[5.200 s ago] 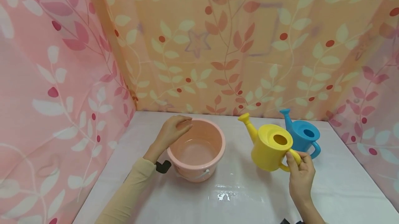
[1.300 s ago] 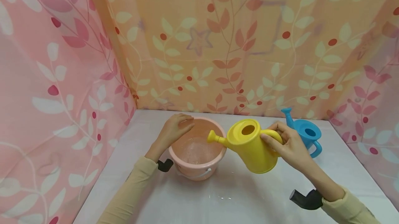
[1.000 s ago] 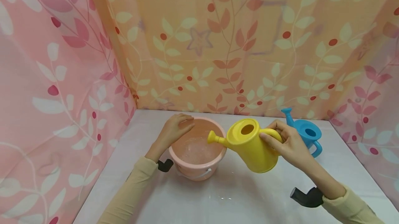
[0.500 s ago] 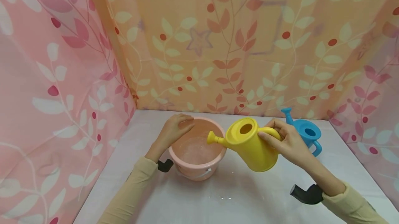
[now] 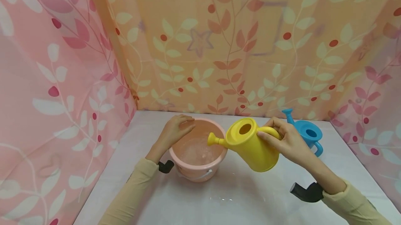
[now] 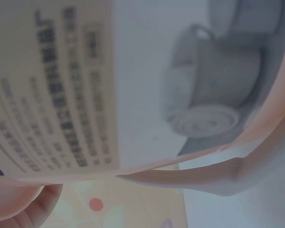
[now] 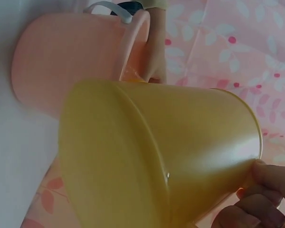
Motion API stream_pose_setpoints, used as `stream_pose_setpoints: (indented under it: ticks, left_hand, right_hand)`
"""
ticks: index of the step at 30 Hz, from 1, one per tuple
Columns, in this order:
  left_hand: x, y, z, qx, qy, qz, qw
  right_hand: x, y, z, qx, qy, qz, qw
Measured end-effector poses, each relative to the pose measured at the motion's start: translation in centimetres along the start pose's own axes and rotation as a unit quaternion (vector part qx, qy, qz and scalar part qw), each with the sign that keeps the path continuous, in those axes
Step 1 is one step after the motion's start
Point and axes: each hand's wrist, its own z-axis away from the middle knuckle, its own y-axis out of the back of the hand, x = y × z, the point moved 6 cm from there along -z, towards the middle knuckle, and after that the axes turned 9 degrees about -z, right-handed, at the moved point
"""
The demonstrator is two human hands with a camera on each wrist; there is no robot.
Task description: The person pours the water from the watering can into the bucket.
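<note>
A yellow watering can (image 5: 255,148) hangs tilted to the left, its spout head over the right part of a pink bucket (image 5: 198,172). My right hand (image 5: 289,143) grips the can's handle, thumb on top; the right wrist view shows the can's base and side. Inside the bucket, the water (image 5: 200,152) has ripples and bubbles below the spout. My left hand (image 5: 175,131) holds the bucket's left rim, thumb towards the inside. In the left wrist view, a label (image 6: 52,95) on the bucket's wall fills most of the picture, with fingertips (image 6: 42,204) at the rim.
A blue watering can (image 5: 308,132) stands at the back right, behind my right hand. Small water drops (image 5: 221,199) lie on the white tabletop (image 5: 175,204). Patterned cloth (image 5: 200,44) walls the table at the back and sides.
My right hand has brought the yellow can left from beside the blue one and tipped its spout over the bucket. Lately it has shifted slightly left; ripples keep changing. The left hand stays.
</note>
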Motion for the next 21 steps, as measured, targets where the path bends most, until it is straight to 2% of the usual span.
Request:
stream_pose_setpoints:
  ticks: [21]
  left_hand:
    - [0.20, 0.16, 0.00, -0.002, 0.003, 0.004, 1.0000]
  right_hand:
    - [-0.25, 0.05, -0.23, -0.011, 0.002, -0.002, 1.000]
